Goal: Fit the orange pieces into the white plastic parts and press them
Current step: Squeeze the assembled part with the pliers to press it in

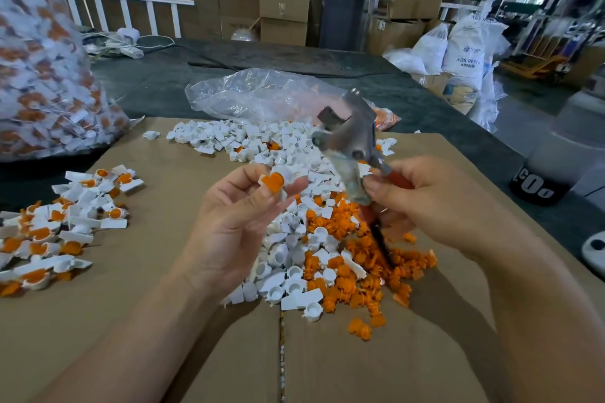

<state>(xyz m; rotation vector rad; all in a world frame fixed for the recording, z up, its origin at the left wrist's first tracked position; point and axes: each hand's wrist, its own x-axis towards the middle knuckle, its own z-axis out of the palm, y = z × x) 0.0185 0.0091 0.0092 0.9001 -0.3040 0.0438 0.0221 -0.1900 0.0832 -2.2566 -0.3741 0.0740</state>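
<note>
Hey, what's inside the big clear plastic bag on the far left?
Blurry white plastic parts with orange pieces fitted, packed against the clear plastic bag wall; anything deeper is covered.

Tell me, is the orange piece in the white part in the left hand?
In: the orange piece fills the cup of the white part pinched by the left hand. Fully pressed home: cannot tell.

Flat cardboard point(131, 321) under heaps of white parts point(248, 137), orange pieces point(360, 285), assembled units point(49, 232)
</note>
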